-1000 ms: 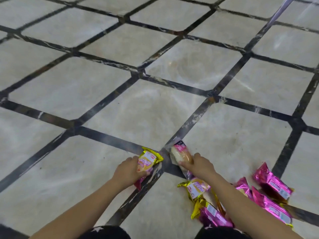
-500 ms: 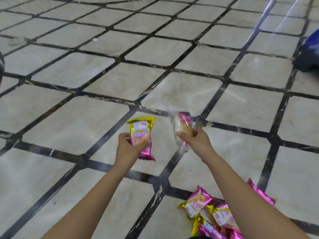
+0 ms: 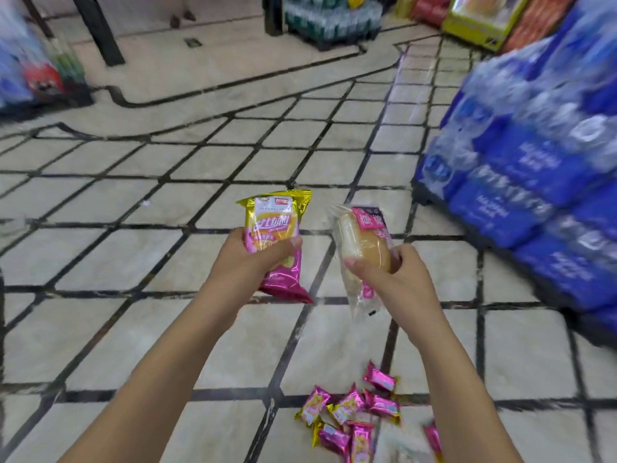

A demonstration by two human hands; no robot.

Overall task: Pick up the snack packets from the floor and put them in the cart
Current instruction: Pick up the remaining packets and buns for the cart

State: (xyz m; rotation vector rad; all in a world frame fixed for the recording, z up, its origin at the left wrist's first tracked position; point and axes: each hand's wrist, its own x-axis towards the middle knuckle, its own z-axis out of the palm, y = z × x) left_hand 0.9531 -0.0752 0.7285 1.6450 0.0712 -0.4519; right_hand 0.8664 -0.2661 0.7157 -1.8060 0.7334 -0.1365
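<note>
The left hand (image 3: 257,259) is gripping a pink-and-gold packet (image 3: 277,235) upright, fingers curled round its middle. The right hand (image 3: 390,279) is clasping a clear-wrapped bun packet (image 3: 364,248). More pink packets (image 3: 350,412) are lying on the floor (image 3: 100,262) beneath the right forearm. No cart is showing, and the slick wrappers risk slipping loose while the person is searching for it.

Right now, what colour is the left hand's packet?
The packet is gold above, pink below; head view.
</note>
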